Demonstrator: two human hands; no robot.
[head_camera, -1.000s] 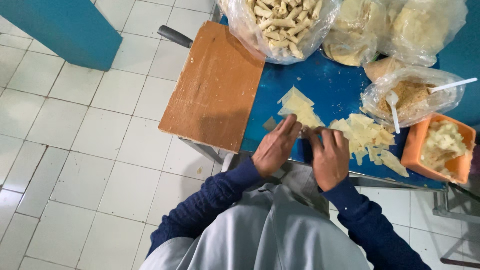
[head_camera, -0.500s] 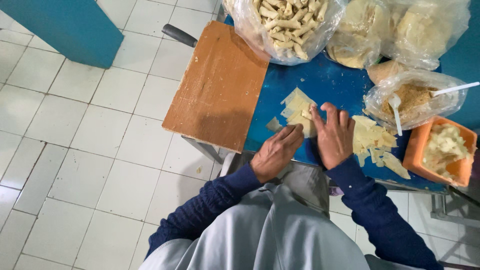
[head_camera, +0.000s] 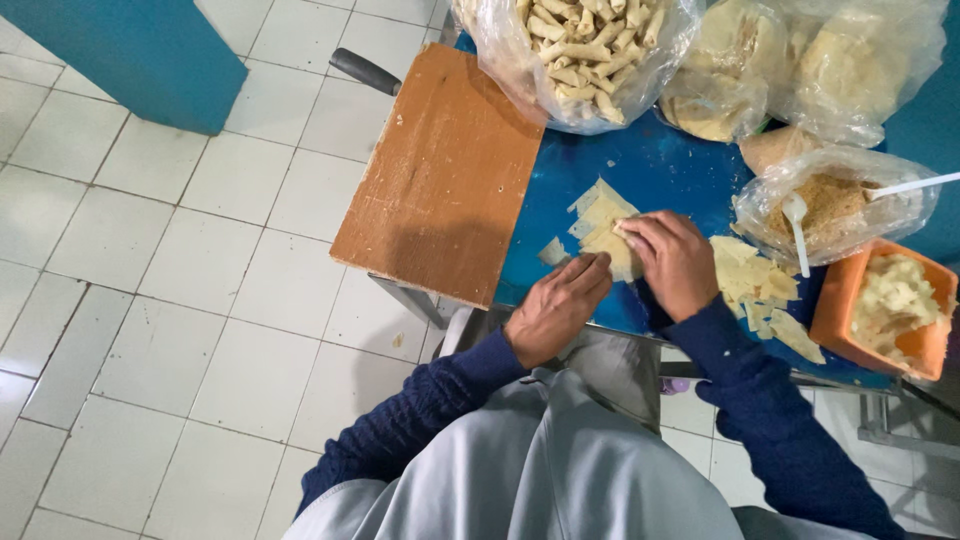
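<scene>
- Right hand (head_camera: 672, 262) laid palm down, fingers (head_camera: 640, 228) curled and pressing on a pale dough sheet (head_camera: 603, 222); no pinch visible, more a flat hold than a grip.
- Left hand (head_camera: 556, 308) just beside it, fingers (head_camera: 592, 272) bent together, tips touching the near edge of the same sheet stack; whether anything is actually nipped between them, cannot tell.
- Sheets thin, roughly square, stacked slightly fanned, lying flat on the blue surface (head_camera: 660, 165); the stack's long axis running diagonally, from the hands up and away toward the far left, one corner pointing toward the big bag.
- A small loose scrap of dough (head_camera: 552, 252) just left of the left fingertips, apart from the stack.
- To the right of the right wrist, a second heap of cut sheets (head_camera: 752, 285), jumbled, trailing toward the near edge.
- Further right, an orange tub (head_camera: 835, 300) with pale filling, touching that heap's end.
- Behind it, a clear bag of crumbs (head_camera: 835, 200) with a white spoon (head_camera: 797, 225) standing in it.
- At the far edge, a large clear bag of rolled sticks (head_camera: 580, 50), and more bags of pale dough (head_camera: 800, 60) beside it.
- Left of the blue surface, a brown wooden board (head_camera: 445, 170), bare, dusted with flour.
- Dark blue sleeves (head_camera: 430, 400) and a grey apron (head_camera: 540, 470) nearest the camera.
</scene>
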